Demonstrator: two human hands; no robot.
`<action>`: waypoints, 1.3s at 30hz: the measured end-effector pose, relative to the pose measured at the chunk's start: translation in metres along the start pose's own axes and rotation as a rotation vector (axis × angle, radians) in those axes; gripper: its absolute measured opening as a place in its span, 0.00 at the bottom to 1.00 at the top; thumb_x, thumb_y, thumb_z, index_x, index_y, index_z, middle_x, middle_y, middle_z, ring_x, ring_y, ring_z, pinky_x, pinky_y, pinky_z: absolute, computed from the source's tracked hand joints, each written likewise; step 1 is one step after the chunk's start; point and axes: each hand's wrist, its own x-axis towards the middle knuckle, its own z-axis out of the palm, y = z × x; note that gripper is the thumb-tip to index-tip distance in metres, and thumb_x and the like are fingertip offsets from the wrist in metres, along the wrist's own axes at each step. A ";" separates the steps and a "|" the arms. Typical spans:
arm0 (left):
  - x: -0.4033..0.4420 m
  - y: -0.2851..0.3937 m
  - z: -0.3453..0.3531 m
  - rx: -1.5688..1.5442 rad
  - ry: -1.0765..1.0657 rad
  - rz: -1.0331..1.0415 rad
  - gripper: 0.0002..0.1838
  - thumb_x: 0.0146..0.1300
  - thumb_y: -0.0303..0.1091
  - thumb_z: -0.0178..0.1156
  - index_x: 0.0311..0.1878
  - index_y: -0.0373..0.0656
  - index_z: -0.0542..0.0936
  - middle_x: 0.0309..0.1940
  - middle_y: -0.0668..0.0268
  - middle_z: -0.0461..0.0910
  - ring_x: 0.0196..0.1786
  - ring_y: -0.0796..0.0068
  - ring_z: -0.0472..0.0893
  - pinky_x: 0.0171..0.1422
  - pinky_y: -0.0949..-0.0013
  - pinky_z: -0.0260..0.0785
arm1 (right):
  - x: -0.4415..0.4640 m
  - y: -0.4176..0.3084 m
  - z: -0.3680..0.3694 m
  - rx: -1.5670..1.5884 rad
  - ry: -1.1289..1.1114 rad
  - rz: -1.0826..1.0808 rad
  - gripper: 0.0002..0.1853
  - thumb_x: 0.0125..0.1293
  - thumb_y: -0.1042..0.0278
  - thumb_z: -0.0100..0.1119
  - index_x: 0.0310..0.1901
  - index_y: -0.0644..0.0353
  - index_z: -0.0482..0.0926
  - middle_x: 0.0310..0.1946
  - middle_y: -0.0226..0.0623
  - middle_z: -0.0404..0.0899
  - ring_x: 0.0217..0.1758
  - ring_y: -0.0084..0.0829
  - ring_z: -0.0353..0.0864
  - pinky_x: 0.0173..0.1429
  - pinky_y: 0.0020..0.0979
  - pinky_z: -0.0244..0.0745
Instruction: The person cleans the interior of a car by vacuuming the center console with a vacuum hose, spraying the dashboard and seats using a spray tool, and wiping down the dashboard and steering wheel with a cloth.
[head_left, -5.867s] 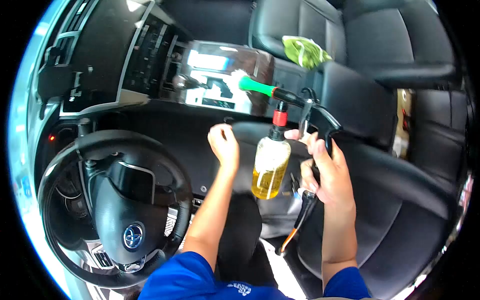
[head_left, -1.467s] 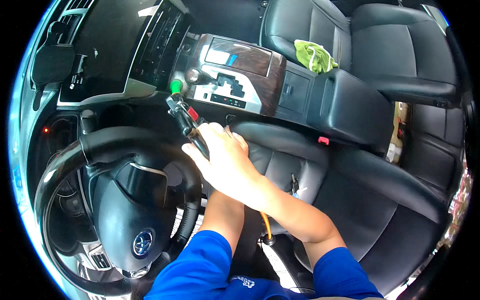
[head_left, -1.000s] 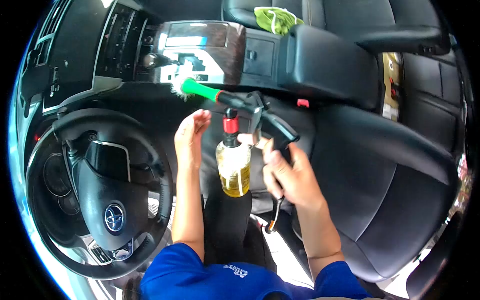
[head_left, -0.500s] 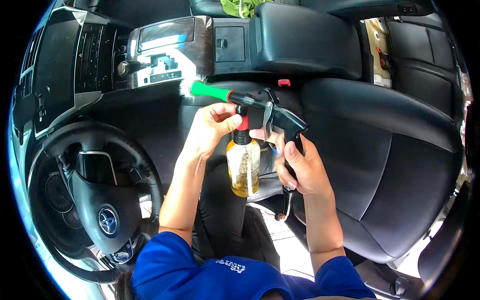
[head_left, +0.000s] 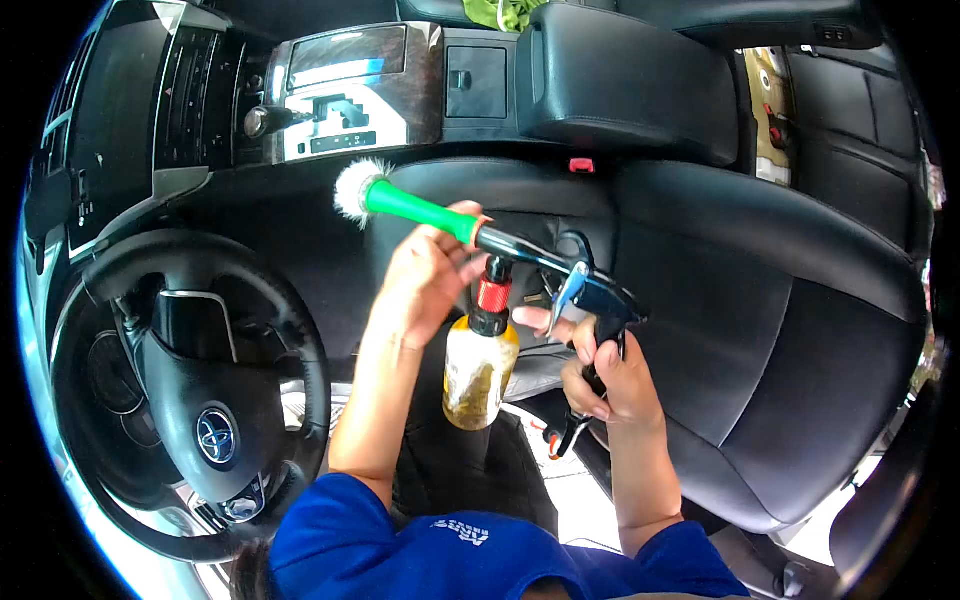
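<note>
An air-powered cleaning gun (head_left: 530,250) stretches across the middle of the view, its green cone (head_left: 415,210) ending in a white bristle brush (head_left: 358,193) at the left. Below it hangs a clear bottle (head_left: 480,375) with yellowish liquid and foam, under a red and black collar (head_left: 493,295). My right hand (head_left: 620,375) is wrapped round the gun's black grip, index finger stretched forward near the metal trigger (head_left: 568,297). Beside the cone and collar is my left hand (head_left: 425,285), fingers apart and partly behind the cone; whether they touch it is unclear.
The steering wheel (head_left: 215,440) stands at the left. A black leather seat (head_left: 740,340) fills the right side. Beyond are the gear lever (head_left: 268,121), the centre armrest (head_left: 630,85), a red buckle (head_left: 581,166) and a green cloth (head_left: 500,12).
My left hand has let go of the collar area, and its fingers have spread. The gun has tilted and moved slightly down and right at its grip; the bottle has come down and nearer to me.
</note>
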 end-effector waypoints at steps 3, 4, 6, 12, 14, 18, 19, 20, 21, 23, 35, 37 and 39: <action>0.004 0.024 0.011 -0.040 0.127 -0.074 0.24 0.61 0.51 0.64 0.52 0.43 0.77 0.46 0.64 0.79 0.50 0.67 0.79 0.56 0.60 0.71 | -0.009 0.011 -0.006 0.036 -0.026 -0.037 0.21 0.69 0.46 0.54 0.32 0.57 0.63 0.60 0.68 0.66 0.09 0.10 0.60 0.11 0.15 0.52; 0.004 0.024 0.018 -0.052 0.160 -0.107 0.17 0.62 0.45 0.64 0.47 0.43 0.78 0.41 0.66 0.80 0.48 0.69 0.80 0.53 0.63 0.73 | -0.012 0.014 -0.005 0.068 -0.024 -0.087 0.22 0.69 0.47 0.53 0.31 0.58 0.62 0.61 0.72 0.63 0.09 0.10 0.61 0.10 0.13 0.50; 0.003 0.024 0.026 -0.106 0.171 -0.117 0.22 0.62 0.41 0.64 0.56 0.42 0.75 0.42 0.66 0.80 0.48 0.69 0.80 0.54 0.64 0.73 | -0.015 0.014 -0.005 0.075 -0.021 -0.104 0.22 0.69 0.47 0.53 0.31 0.58 0.62 0.60 0.72 0.63 0.09 0.10 0.61 0.10 0.13 0.50; 0.007 0.028 0.043 -0.328 -0.070 -0.054 0.33 0.60 0.34 0.65 0.67 0.40 0.65 0.48 0.61 0.78 0.55 0.64 0.77 0.68 0.55 0.66 | -0.030 0.016 -0.008 0.122 -0.059 -0.160 0.21 0.70 0.48 0.52 0.31 0.59 0.64 0.60 0.70 0.64 0.09 0.12 0.63 0.09 0.13 0.52; 0.008 0.026 0.045 -0.423 -0.077 -0.086 0.33 0.59 0.32 0.66 0.66 0.40 0.66 0.49 0.60 0.78 0.56 0.63 0.76 0.69 0.49 0.64 | -0.030 0.017 -0.009 0.127 -0.057 -0.157 0.21 0.70 0.48 0.52 0.32 0.60 0.64 0.61 0.70 0.63 0.10 0.12 0.63 0.10 0.14 0.52; 0.011 0.008 0.021 -0.405 0.099 -0.141 0.17 0.58 0.33 0.67 0.50 0.42 0.77 0.45 0.59 0.79 0.53 0.64 0.78 0.67 0.42 0.65 | -0.025 0.017 -0.009 0.085 -0.076 -0.180 0.21 0.70 0.49 0.52 0.33 0.60 0.65 0.63 0.70 0.61 0.10 0.14 0.64 0.10 0.14 0.54; 0.011 0.008 0.023 -0.405 0.100 -0.139 0.17 0.58 0.33 0.67 0.50 0.42 0.77 0.45 0.59 0.79 0.53 0.64 0.78 0.67 0.42 0.65 | -0.025 0.016 -0.009 0.085 -0.078 -0.180 0.21 0.70 0.49 0.52 0.33 0.60 0.65 0.63 0.70 0.61 0.10 0.14 0.64 0.10 0.14 0.54; 0.011 0.009 0.026 -0.351 0.100 -0.092 0.18 0.58 0.32 0.67 0.51 0.41 0.76 0.45 0.59 0.79 0.53 0.63 0.78 0.68 0.42 0.64 | -0.025 0.016 -0.009 0.084 -0.058 -0.176 0.21 0.70 0.49 0.53 0.33 0.60 0.65 0.63 0.70 0.61 0.10 0.14 0.64 0.10 0.14 0.54; 0.012 0.010 0.028 -0.296 0.098 -0.045 0.19 0.58 0.31 0.67 0.52 0.40 0.76 0.45 0.59 0.78 0.53 0.63 0.78 0.69 0.42 0.63 | -0.025 0.016 -0.009 0.082 -0.039 -0.175 0.20 0.70 0.49 0.53 0.33 0.60 0.65 0.63 0.70 0.60 0.10 0.14 0.64 0.10 0.15 0.54; 0.012 0.016 0.037 -0.302 0.057 -0.005 0.22 0.59 0.36 0.66 0.53 0.37 0.74 0.48 0.58 0.78 0.55 0.60 0.77 0.71 0.40 0.60 | -0.027 0.016 -0.006 0.056 -0.023 -0.167 0.20 0.69 0.50 0.54 0.32 0.60 0.66 0.62 0.70 0.61 0.10 0.14 0.64 0.11 0.15 0.54; 0.025 0.043 0.056 -0.970 -0.122 -0.135 0.23 0.68 0.40 0.49 0.14 0.54 0.59 0.07 0.79 0.51 0.10 0.82 0.49 0.20 0.73 0.47 | -0.037 0.018 0.021 -0.018 0.070 -0.082 0.19 0.65 0.55 0.62 0.29 0.61 0.68 0.41 0.52 0.80 0.16 0.16 0.67 0.19 0.19 0.62; 0.023 0.039 0.055 -0.998 -0.324 -0.018 0.21 0.66 0.40 0.50 0.16 0.53 0.61 0.07 0.79 0.52 0.10 0.83 0.50 0.23 0.74 0.53 | -0.039 0.023 0.020 0.033 -0.010 -0.066 0.20 0.67 0.53 0.59 0.28 0.60 0.66 0.58 0.65 0.69 0.15 0.14 0.66 0.18 0.19 0.60; 0.026 0.031 0.049 -0.973 -0.530 0.104 0.19 0.65 0.39 0.51 0.17 0.53 0.61 0.08 0.78 0.55 0.11 0.83 0.52 0.39 0.69 0.67 | -0.035 0.021 0.018 0.091 -0.062 -0.034 0.21 0.67 0.51 0.59 0.28 0.59 0.65 0.60 0.66 0.67 0.14 0.14 0.64 0.18 0.18 0.60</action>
